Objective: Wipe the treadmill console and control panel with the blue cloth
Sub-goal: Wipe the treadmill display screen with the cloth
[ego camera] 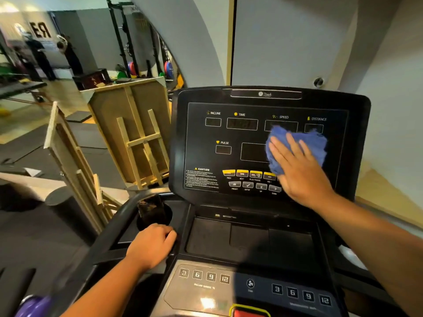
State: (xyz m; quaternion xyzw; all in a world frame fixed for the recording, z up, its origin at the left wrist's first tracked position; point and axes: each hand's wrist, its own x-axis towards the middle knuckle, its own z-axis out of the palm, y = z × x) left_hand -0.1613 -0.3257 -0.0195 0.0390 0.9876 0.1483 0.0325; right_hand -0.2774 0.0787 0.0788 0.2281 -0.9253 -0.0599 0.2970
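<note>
one right hand (297, 170) flat on one blue cloth (297, 145), console (229, 133), left hand (151, 245) seemingly gripping frame

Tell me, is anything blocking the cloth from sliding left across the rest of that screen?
Nothing visible does. The right hand presses the blue cloth flat on the console, and the panel to its left is bare. The phone sits lower, in the cup holder.
</note>
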